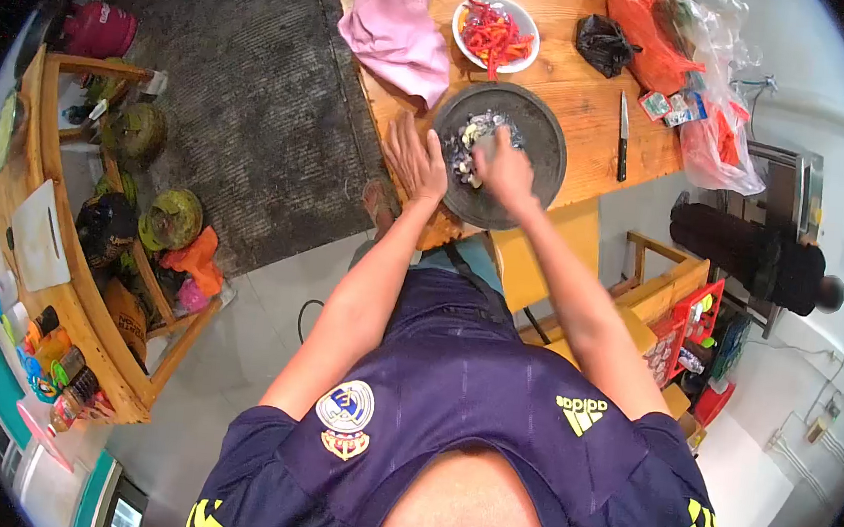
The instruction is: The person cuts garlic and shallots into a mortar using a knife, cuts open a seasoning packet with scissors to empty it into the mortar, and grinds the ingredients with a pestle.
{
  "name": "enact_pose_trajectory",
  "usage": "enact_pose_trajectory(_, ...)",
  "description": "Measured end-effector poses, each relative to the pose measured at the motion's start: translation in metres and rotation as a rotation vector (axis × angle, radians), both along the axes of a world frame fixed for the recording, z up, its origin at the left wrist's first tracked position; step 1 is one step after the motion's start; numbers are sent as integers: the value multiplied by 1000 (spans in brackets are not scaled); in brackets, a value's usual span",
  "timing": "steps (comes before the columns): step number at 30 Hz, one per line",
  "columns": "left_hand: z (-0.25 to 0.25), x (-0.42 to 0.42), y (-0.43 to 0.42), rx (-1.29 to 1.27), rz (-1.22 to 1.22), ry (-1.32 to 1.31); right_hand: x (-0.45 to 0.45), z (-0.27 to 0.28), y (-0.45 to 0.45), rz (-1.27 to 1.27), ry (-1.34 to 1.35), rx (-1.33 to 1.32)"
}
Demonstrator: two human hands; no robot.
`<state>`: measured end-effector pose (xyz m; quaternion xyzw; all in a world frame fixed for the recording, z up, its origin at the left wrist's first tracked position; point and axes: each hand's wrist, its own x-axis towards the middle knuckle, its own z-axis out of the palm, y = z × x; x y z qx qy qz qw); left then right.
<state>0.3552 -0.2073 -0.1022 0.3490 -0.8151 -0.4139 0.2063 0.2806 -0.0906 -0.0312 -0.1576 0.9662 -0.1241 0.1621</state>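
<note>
A round dark stone mortar plate (540, 178) lies near the front edge of the wooden table, with chopped pale and purple pieces (471, 139) at its centre. My right hand (506, 171) is over those pieces, its fingers wrapped round a greyish object (487, 147), mostly hidden and blurred. Flat beside the plate's left rim rests my left hand (418, 165), fingers spread and holding nothing. Behind the plate stands a white bowl (531, 27) of red and orange chillies (492, 35).
A pink cloth (397, 30) lies at the table's back left. Right of the plate are a knife (623, 141), a black bag (605, 47), small packets (687, 108) and plastic bags (648, 32). A person in dark clothes (744, 254) is farther right.
</note>
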Motion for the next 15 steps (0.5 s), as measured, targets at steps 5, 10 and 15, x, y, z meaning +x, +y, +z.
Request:
enact_pose_trajectory(5, 0, 11, 5, 25, -34, 16, -44, 1, 9, -43, -218, -86)
enact_pose_trajectory(10, 2, 2, -1, 16, -24, -28, 44, 16, -7, 99, -104, 12)
enact_pose_trajectory(15, 5, -3, -4, 20, -14, 9, 2, 1, -10, 27, 13, 17)
